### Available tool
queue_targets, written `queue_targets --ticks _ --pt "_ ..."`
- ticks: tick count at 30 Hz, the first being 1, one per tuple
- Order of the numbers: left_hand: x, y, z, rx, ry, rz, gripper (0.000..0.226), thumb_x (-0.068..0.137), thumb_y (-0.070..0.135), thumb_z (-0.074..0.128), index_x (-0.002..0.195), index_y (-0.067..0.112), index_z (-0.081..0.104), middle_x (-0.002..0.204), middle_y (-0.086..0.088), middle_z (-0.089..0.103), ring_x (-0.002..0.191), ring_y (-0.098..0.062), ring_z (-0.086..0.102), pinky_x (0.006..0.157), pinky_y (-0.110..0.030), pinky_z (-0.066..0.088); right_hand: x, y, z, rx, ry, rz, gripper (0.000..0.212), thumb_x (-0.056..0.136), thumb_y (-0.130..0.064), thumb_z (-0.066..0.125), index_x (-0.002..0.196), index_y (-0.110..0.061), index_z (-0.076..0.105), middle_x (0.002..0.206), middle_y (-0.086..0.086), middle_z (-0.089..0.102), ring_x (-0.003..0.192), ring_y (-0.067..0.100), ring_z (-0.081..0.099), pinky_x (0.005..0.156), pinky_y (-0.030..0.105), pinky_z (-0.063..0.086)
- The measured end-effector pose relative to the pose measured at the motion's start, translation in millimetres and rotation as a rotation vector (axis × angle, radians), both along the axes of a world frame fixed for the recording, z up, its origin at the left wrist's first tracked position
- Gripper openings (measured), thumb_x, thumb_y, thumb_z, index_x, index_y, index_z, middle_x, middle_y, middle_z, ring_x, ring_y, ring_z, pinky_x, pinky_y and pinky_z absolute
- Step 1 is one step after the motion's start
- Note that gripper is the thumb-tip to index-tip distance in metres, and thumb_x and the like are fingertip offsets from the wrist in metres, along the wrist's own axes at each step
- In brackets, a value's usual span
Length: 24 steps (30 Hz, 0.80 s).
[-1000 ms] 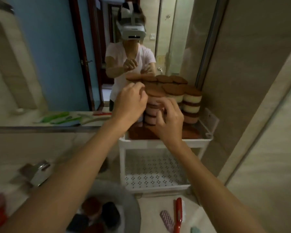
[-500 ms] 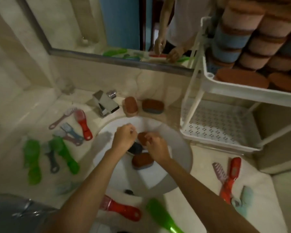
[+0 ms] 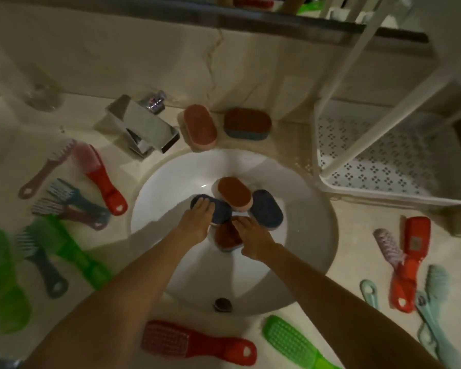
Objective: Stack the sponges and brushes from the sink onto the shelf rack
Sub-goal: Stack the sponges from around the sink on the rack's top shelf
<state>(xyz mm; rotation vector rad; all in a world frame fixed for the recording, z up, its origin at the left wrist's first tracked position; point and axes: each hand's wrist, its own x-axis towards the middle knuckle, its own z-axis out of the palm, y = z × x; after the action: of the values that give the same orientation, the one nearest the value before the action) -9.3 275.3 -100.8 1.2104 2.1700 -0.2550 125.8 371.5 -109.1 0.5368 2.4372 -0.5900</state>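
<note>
In the middle of the white sink [image 3: 171,182], the left hand [image 3: 198,218] lies flat-fingered on a dark blue sponge [image 3: 222,213]; the right hand [image 3: 253,235] touches a brown sponge [image 3: 224,235] beside it, grip unclear. Shelf rack [image 3: 383,198] right of the sink

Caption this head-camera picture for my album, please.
Left hand touches a dark blue sponge and right hand a brown sponge in the white sink, brushes scattered around.

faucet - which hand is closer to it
Left. The left hand rests on the dark sponge in the sink, below and right of the faucet. The right hand is farther right, on a brown sponge.
</note>
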Motion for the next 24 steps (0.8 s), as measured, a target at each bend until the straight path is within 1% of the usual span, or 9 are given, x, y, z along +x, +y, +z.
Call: queue_targets --ticks 2,5,7,9,11,13,17,21,24 --pt "-6.2 5.9 -11.8 0.024 0.114 -0.124 0.074 0.09 0.012 0.052 0.149 0.006 0.007 0.158 -0.012 0.008 0.147 -0.03 0.001 0.121 -0.04 0.011 -3.9 -1.4 -9.7 0.032 -0.009 0.006 0.079 0.085 -0.01 0.06 0.148 -0.016 0.012 0.154 0.007 0.016 0.142 0.03 0.018 0.111 0.044 0.035" --pt "-14.2 10.3 -30.6 0.008 0.151 -0.144 0.078 0.088 0.021 0.057 0.148 0.007 0.01 0.156 -0.011 0.013 0.147 -0.032 0.001 0.121 -0.043 0.007 -6.8 -1.4 -15.1 0.087 0.025 0.019 0.077 0.087 -0.008 0.056 0.148 -0.017 0.01 0.153 0.011 0.017 0.139 0.032 0.023 0.11 0.043 0.036" --pt "-15.6 12.2 -38.4 0.105 0.241 -0.163 0.079 0.08 0.024 0.066 0.144 0.006 0.025 0.147 -0.013 0.031 0.142 -0.033 0.02 0.118 -0.043 0.017 -8.4 -1.4 -15.0 0.138 0.035 0.022 0.075 0.089 -0.008 0.055 0.148 -0.014 0.01 0.154 0.016 0.011 0.138 0.036 0.023 0.11 0.043 0.034" --pt "-16.1 15.5 -37.6 0.18 0.364 -0.166 0.072 0.067 0.029 0.076 0.129 0.007 0.047 0.128 -0.012 0.049 0.126 -0.03 0.044 0.109 -0.04 0.032 -7.8 -0.9 -12.4 0.173 0.031 0.003 0.075 0.087 -0.009 0.058 0.147 -0.012 0.012 0.155 0.018 0.005 0.14 0.037 0.021 0.11 0.044 0.034" --pt "-14.6 16.6 -35.7 0.131 0.301 -0.142 0.063 0.074 0.03 0.069 0.127 0.007 0.043 0.13 -0.011 0.042 0.127 -0.029 0.038 0.112 -0.04 0.026 -4.1 0.6 -7.7 0.185 0.032 -0.027 0.075 0.083 -0.012 0.064 0.143 -0.011 0.019 0.153 0.017 0.011 0.138 0.035 0.022 0.109 0.044 0.031" --pt "-13.1 17.2 -32.3 0.063 0.226 -0.056 0.067 0.075 0.033 0.067 0.129 0.007 0.037 0.134 -0.012 0.036 0.129 -0.029 0.032 0.113 -0.038 0.022 2.6 2.2 -0.3 0.206 0.054 -0.054 0.075 0.079 -0.02 0.068 0.139 -0.01 0.024 0.146 0.013 0.024 0.133 0.031 0.027 0.109 0.043 0.029" --pt "-7.8 14.7 2.7 0.222 0.079 0.196 0.07 0.07 0.024 0.074 0.125 0.003 0.036 0.127 -0.014 0.044 0.119 -0.029 0.044 0.099 -0.034 0.037 17.2 3.8 28.4 0.176 0.152 -0.222 0.078 0.074 -0.03 0.071 0.136 -0.009 0.029 0.14 0.009 0.036 0.135 0.027 0.028 0.114 0.04 0.019" --pt "1.0 4.4 57.7 0.34 -0.017 0.392 0.071 0.061 0.026 0.078 0.116 0.003 0.039 0.118 -0.015 0.049 0.111 -0.031 0.05 0.086 -0.039 0.047 32.0 6.1 72.9 0.091 0.328 -0.47 0.076 0.068 -0.027 0.075 0.129 -0.011 0.034 0.13 0.009 0.045 0.121 0.029 0.045 0.098 0.037 0.04" --pt "8.8 -5.4 100.3 0.304 -0.021 0.372 0.071 0.061 0.037 0.076 0.116 0.008 0.04 0.119 -0.013 0.043 0.115 -0.029 0.044 0.09 -0.037 0.044 49.0 11.2 113.9 0.128 0.458 -0.494 0.088 0.068 -0.031 0.076 0.139 -0.012 0.027 0.133 0.009 0.041 0.121 0.027 0.044 0.098 0.037 0.041"
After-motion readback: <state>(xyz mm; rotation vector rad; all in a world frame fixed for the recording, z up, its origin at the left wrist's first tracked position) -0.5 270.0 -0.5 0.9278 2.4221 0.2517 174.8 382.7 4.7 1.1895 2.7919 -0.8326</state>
